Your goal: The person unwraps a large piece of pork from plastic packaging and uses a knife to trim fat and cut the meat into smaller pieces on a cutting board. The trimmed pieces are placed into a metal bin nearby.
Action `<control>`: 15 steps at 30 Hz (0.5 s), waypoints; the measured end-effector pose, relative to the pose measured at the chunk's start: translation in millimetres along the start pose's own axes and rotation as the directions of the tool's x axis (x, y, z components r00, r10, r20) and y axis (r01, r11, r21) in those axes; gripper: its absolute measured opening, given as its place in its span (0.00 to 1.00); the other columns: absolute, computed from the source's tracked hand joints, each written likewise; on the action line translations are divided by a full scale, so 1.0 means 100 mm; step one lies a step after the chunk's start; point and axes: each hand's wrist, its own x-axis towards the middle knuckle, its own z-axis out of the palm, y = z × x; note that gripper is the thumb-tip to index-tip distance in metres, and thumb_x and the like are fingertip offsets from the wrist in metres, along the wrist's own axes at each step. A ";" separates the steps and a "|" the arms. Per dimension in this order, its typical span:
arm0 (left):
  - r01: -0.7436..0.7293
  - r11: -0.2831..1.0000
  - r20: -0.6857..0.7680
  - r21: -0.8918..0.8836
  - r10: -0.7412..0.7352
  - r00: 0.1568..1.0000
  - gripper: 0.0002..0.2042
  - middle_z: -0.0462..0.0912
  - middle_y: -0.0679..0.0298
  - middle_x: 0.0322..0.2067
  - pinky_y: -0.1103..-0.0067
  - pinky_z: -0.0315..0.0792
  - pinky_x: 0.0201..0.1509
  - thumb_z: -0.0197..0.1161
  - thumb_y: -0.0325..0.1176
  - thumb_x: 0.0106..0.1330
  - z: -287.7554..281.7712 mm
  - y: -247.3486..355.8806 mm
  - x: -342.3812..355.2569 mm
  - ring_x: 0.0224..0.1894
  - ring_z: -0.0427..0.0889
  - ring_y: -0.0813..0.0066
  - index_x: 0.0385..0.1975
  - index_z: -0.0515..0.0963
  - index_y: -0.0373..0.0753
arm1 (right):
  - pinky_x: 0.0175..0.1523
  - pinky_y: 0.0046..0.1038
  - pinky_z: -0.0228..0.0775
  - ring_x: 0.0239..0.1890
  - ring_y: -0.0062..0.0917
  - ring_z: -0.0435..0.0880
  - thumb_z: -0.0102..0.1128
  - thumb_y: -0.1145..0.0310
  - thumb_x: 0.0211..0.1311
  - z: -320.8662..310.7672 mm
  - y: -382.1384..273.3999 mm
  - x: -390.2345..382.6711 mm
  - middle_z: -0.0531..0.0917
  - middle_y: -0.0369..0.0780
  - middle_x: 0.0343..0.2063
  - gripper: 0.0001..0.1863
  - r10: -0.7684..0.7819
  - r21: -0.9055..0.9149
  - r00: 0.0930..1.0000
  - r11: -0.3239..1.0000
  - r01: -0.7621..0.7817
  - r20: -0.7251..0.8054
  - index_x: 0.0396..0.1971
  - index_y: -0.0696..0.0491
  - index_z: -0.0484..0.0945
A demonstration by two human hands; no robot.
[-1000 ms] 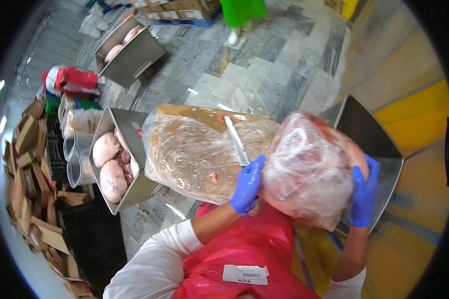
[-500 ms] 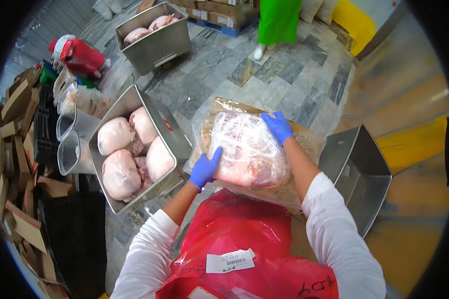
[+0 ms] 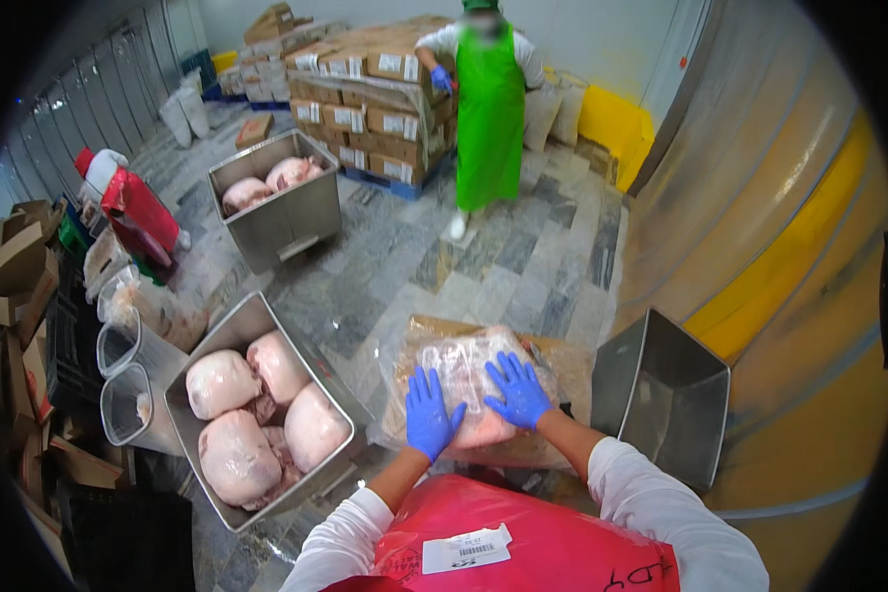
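A pale pink block of meat (image 3: 467, 357), its surface glossy and whitish, lies in front of me on a brown cardboard box (image 3: 564, 363). Loose clear plastic sheeting (image 3: 393, 380) spreads out around the block. My left hand (image 3: 431, 414), in a blue glove, rests flat at the block's left side with fingers stretched. On the top right of the block lies my right hand (image 3: 518, 391), also blue-gloved, palm down and fingers spread. Neither hand grips anything.
A steel bin (image 3: 318, 343) with several large meat pieces stands at left; another steel bin (image 3: 679, 390) stands at right. Farther off are a third meat bin (image 3: 284, 225), a person in a green apron (image 3: 490, 118) and stacked boxes (image 3: 365, 94). Flattened cardboard (image 3: 15, 266) crowds the far left.
My hands have gone from holding the block's left side and far right edge to lying flat on it. The view has tilted up, bringing more of the green-aproned person into sight.
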 end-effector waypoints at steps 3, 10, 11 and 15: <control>-0.091 0.993 0.066 0.082 0.085 0.994 0.47 0.49 0.35 0.76 0.49 0.51 0.77 0.64 0.57 0.66 -0.28 0.27 0.14 0.75 0.53 0.30 0.77 0.53 0.34 | 0.77 0.58 0.42 0.79 0.49 0.51 0.53 0.43 0.70 -0.22 -0.04 0.04 0.56 0.53 0.76 0.41 0.030 0.106 0.996 0.994 -0.039 0.082 0.77 0.48 0.57; -0.109 0.993 -0.164 0.039 0.114 0.980 0.46 0.54 0.36 0.74 0.50 0.51 0.77 0.69 0.54 0.62 -0.29 0.56 0.53 0.75 0.53 0.31 0.77 0.56 0.41 | 0.77 0.54 0.48 0.76 0.54 0.55 0.63 0.51 0.62 -0.47 -0.32 0.20 0.56 0.56 0.75 0.46 -0.003 0.233 0.954 0.969 0.076 -0.300 0.77 0.51 0.55; -0.125 0.989 -0.199 -0.079 0.107 0.974 0.47 0.56 0.36 0.74 0.50 0.51 0.77 0.70 0.53 0.62 -0.31 0.59 0.59 0.75 0.54 0.31 0.77 0.56 0.41 | 0.77 0.54 0.47 0.76 0.55 0.55 0.64 0.49 0.61 -0.49 -0.28 0.21 0.56 0.54 0.75 0.48 -0.013 0.278 0.953 0.955 0.101 -0.301 0.77 0.50 0.53; -0.057 0.892 -0.101 -0.448 0.013 0.995 0.48 0.62 0.40 0.72 0.53 0.53 0.78 0.76 0.48 0.59 -0.60 0.72 0.55 0.76 0.56 0.35 0.76 0.57 0.36 | 0.77 0.59 0.43 0.77 0.54 0.52 0.65 0.44 0.59 -0.97 -0.10 -0.18 0.57 0.53 0.75 0.52 -0.117 0.329 0.921 0.911 0.248 -0.370 0.78 0.48 0.52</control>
